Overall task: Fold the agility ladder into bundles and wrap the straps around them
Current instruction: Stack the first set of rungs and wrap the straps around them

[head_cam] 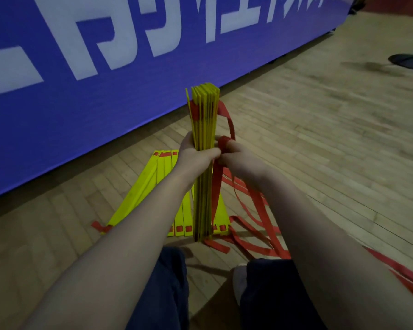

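Head view shows me the yellow rung bundle [204,110] standing on end on the wooden floor [320,151]. My left hand [196,156] is wrapped around its middle. My right hand [236,151] sits just beside it, fingers curled on a red strap [223,109] that loops up to the bundle's top. More yellow rungs [150,184] lie fanned on the floor behind, loose red straps [262,210] trail right, and a blue banner [81,103] stands beyond.
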A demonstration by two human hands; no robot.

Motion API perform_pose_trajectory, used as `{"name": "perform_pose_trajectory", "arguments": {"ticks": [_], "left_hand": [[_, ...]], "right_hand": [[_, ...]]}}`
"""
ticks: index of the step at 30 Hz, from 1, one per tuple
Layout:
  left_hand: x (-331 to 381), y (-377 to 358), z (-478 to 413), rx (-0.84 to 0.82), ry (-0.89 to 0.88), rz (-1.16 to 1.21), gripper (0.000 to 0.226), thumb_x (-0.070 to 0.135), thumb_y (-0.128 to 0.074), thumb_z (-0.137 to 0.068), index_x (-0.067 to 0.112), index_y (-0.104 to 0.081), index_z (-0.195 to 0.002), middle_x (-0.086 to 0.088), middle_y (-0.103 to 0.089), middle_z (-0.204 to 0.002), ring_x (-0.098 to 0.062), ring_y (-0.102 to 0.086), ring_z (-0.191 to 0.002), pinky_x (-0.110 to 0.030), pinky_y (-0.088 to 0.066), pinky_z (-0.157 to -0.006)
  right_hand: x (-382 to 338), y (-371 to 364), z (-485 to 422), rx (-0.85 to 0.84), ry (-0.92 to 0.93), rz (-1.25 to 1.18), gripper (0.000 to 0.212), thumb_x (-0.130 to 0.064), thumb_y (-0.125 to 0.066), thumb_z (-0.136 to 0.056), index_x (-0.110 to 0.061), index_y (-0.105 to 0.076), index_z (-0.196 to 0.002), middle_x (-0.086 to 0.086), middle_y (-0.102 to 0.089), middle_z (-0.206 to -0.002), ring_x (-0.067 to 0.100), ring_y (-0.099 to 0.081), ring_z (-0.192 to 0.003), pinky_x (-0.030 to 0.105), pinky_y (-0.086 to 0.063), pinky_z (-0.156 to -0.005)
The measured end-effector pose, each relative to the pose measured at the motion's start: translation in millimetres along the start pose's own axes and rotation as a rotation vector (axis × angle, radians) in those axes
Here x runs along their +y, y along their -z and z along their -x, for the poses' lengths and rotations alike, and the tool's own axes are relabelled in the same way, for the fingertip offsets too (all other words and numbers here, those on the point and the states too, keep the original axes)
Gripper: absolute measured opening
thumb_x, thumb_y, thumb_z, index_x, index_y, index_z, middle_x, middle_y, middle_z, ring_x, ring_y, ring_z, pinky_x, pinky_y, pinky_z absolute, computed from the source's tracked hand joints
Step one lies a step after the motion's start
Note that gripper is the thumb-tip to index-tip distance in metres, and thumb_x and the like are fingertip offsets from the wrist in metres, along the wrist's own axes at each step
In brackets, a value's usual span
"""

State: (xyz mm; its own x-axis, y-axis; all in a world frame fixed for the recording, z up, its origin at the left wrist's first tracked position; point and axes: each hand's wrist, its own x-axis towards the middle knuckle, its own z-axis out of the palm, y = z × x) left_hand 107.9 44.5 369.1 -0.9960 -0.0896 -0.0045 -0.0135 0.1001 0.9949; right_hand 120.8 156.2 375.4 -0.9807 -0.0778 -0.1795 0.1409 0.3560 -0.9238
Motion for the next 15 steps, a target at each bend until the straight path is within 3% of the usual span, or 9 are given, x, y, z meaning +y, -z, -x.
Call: {"name": "perform_pose_trajectory", "arguments": {"ticks": [2, 4, 7, 9, 11, 12, 14, 15], "left_hand": [[-1, 1, 4, -0.017, 0.004, -0.037, 0.032, -0.007, -0.070, -0.074, 0.012, -0.064, -0.100, 0.005, -0.064, -0.076, -0.002, -0.060, -0.063, -0.008, -0.044, -0.050], [1, 4, 4, -0.056, 0.028, -0.053, 0.036, -0.006, -0.074, -0.069, 0.010, -0.068, -0.100, 0.004, -0.068, -0.077, -0.007, -0.063, -0.067, -0.011, -0.046, -0.051], [7, 10, 1, -0.146, 0.041, -0.081, 0.046, 0.007, -0.076, -0.053, 0.014, -0.072, -0.098, 0.004, -0.069, -0.076, -0.007, -0.064, -0.068, -0.017, -0.048, -0.058], [9, 11, 3, -0.199, 0.027, -0.116, 0.049, 0.014, -0.068, -0.046, 0.016, -0.071, -0.095, 0.007, -0.067, -0.071, 0.000, -0.059, -0.061, -0.016, -0.046, -0.057], [6, 10, 6, -0.292, 0.004, -0.154, 0.035, 0.004, -0.072, -0.055, 0.015, -0.068, -0.087, 0.007, -0.061, -0.063, 0.007, -0.051, -0.048, -0.012, -0.042, -0.050], [5, 8, 7, -0.317, 0.004, -0.173, 0.028, -0.005, -0.073, -0.062, 0.014, -0.067, -0.082, 0.007, -0.059, -0.059, 0.007, -0.049, -0.044, -0.010, -0.040, -0.047], [2, 8, 5, -0.293, 0.014, -0.226, 0.028, -0.009, -0.071, -0.069, 0.017, -0.064, -0.076, 0.007, -0.058, -0.057, 0.005, -0.051, -0.044, -0.010, -0.040, -0.044], [1, 7, 4, -0.270, 0.019, -0.235, 0.027, -0.007, -0.071, -0.070, 0.018, -0.063, -0.075, 0.005, -0.058, -0.059, 0.000, -0.054, -0.048, -0.011, -0.040, -0.043]], "right_hand": [[-2, 3, 1, 0.013, 0.013, -0.055, 0.057, 0.014, -0.044, -0.087, -0.003, -0.044, -0.141, 0.008, -0.056, -0.128, 0.014, -0.054, -0.111, 0.009, -0.049, -0.077], [-4, 5, 0, 0.026, -0.005, -0.194, 0.059, 0.018, -0.045, -0.083, -0.002, -0.045, -0.138, 0.006, -0.058, -0.116, 0.010, -0.055, -0.099, 0.006, -0.045, -0.057], [-12, 5, -4, -0.001, 0.009, -0.332, 0.072, 0.005, -0.055, -0.066, -0.003, -0.047, -0.137, 0.007, -0.060, -0.111, 0.022, -0.057, -0.118, 0.015, -0.049, -0.070], [-18, 4, 1, -0.016, 0.032, -0.212, 0.061, -0.002, -0.056, -0.054, -0.003, -0.062, -0.114, 0.015, -0.064, -0.102, 0.026, -0.062, -0.105, 0.027, -0.047, -0.072], [-24, 6, 9, 0.021, 0.055, -0.017, 0.027, 0.006, -0.057, -0.064, -0.009, -0.063, -0.085, 0.013, -0.063, -0.086, 0.026, -0.062, -0.088, 0.025, -0.045, -0.066], [-24, 10, 9, 0.028, 0.064, 0.047, 0.028, 0.011, -0.054, -0.073, -0.016, -0.060, -0.080, 0.005, -0.061, -0.080, 0.019, -0.059, -0.080, 0.019, -0.045, -0.062], [-22, 17, 9, 0.043, 0.084, 0.169, 0.031, 0.008, -0.049, -0.084, -0.017, -0.062, -0.097, 0.001, -0.063, -0.091, 0.013, -0.061, -0.087, 0.014, -0.049, -0.069], [-19, 21, 7, 0.086, 0.090, 0.241, 0.038, 0.005, -0.048, -0.085, -0.013, -0.061, -0.116, 0.005, -0.065, -0.110, 0.018, -0.062, -0.103, 0.022, -0.052, -0.083]]}}
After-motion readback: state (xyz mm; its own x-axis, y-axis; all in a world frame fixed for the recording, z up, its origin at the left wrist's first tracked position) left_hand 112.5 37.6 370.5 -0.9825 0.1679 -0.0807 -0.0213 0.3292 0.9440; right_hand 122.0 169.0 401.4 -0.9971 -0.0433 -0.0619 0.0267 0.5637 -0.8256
